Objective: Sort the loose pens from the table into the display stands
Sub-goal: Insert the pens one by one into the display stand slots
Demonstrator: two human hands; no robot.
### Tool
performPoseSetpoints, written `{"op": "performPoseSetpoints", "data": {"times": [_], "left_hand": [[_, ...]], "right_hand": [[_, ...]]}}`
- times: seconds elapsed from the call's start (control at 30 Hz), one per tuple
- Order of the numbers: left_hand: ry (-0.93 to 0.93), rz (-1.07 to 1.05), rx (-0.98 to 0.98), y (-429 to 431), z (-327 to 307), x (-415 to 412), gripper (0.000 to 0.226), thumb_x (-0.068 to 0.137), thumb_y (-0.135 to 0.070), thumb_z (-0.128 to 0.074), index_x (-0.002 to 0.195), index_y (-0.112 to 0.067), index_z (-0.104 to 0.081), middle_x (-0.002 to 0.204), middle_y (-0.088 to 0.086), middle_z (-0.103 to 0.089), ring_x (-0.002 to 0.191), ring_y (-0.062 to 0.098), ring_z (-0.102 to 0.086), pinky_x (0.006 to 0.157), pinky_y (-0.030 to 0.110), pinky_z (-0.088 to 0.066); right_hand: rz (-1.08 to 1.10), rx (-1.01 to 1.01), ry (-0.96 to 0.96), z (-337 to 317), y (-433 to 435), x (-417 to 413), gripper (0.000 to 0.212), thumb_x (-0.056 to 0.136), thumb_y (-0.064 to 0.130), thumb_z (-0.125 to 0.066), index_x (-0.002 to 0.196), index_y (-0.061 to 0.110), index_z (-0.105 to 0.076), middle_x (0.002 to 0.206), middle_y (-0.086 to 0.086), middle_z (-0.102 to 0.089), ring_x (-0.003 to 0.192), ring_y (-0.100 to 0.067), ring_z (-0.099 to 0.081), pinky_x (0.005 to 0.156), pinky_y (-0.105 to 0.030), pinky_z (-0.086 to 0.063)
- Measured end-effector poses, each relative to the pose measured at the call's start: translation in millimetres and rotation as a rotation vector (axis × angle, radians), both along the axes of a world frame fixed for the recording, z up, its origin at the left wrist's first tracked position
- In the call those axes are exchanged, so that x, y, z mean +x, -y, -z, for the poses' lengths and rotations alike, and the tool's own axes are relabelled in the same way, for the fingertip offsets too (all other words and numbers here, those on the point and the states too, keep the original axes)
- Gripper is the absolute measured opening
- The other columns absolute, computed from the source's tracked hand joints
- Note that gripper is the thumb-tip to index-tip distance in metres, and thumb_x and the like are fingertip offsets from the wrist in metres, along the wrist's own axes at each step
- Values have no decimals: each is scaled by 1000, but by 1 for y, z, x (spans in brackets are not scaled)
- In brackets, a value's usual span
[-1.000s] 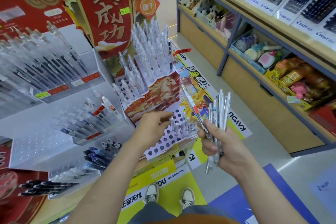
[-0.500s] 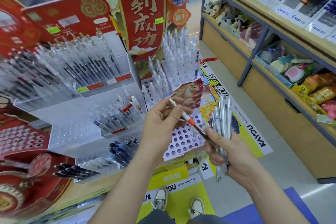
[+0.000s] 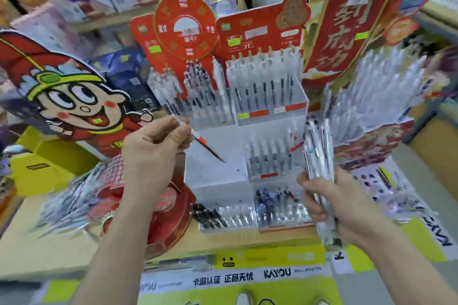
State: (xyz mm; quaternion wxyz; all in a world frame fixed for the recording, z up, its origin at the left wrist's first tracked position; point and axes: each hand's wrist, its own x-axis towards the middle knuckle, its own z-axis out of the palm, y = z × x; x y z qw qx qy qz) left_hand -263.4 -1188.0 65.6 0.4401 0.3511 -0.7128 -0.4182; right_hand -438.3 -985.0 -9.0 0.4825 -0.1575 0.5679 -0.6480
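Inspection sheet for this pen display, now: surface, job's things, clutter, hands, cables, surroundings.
Surface: tan tabletop, crowded with stands; the picture is motion-blurred.
Job's things: one pen with an orange band, tip pointing down towards the clear tiered display stand; a bundle of pens; the stand's compartments are partly filled.
Clutter: cartoon cut-out on the left, round red stand beside it.
Hands: left hand pinches the pen; right hand grips the bundle upright.
Cables: nothing seen.
Surroundings: red banner behind, KAYOU floor sticker below, blurred shelving.
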Motion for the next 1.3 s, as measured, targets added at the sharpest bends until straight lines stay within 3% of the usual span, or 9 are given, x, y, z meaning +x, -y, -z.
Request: {"op": "performPoseSetpoints", "data": {"times": [0.2,0.37,0.5,0.63,0.73,0.83,0.93,1.07,1.3], "left_hand": [[246,-52,-75,64,36,49,14,79,-16,-77,74,-26,-68,60,-25,-62,56,-12,-55,59,8,-43],[263,99,-12,83,60,57,26,79,-11,-76,71,-34,-66,60,-33,-62,61,-16,-56,63,4,-41],[365,207,-89,97,81,54,5,80,-20,-76,78,-16,-73,67,-14,-68,65,-2,-60,64,18,-46],[475,323,-304,97,92,51,11,77,-23,-79,76,-15,-71,64,-14,-55,64,5,-52,61,5,-32],[507,337,-350,101,95,52,14,75,-22,-80,82,-13,-73,71,-7,-64,68,9,-57,64,3,-33],[442,306,-316,101,89,57,12,80,-19,-76,89,-12,-73,78,-7,-67,73,5,-58,69,7,-41],[241,141,-222,109,77,57,2,88,-16,-67,89,-18,-68,82,-10,-66,78,10,-61,72,26,-48],[221,68,-215,121,77,48,9,87,-16,-68,84,-24,-66,75,-16,-62,72,-2,-55,68,22,-44],[313,141,-292,119,101,35,13,84,-22,-72,92,-11,-72,80,-4,-69,74,11,-62,67,21,-46]], "right_hand": [[101,-6,4,3,63,63,11,90,2,-61,99,0,-54,57,-5,-54,47,-18,-51,42,-26,-40],[191,-13,83,6,87,96,4,91,3,-58,94,3,-60,61,-8,-56,45,-15,-52,40,-23,-43],[205,1,118,6,95,107,12,90,7,-58,100,3,-63,62,-8,-61,47,-16,-56,42,-24,-45],[180,2,78,7,98,112,16,84,15,-61,98,8,-60,67,-9,-65,48,-20,-58,41,-26,-46],[180,6,24,10,102,114,19,79,21,-63,90,6,-56,70,-10,-64,46,-20,-56,41,-26,-44],[155,-7,20,12,105,115,24,79,22,-64,92,4,-54,71,-10,-63,46,-20,-53,43,-26,-42],[152,-9,27,14,105,114,27,80,21,-65,95,2,-54,72,-11,-61,47,-21,-52,44,-28,-42],[152,-8,40,15,108,114,25,80,20,-65,93,2,-54,70,-11,-59,48,-20,-51,44,-29,-43],[135,1,23,15,112,116,28,78,20,-68,92,0,-55,70,-11,-60,49,-20,-52,43,-28,-42]]}}
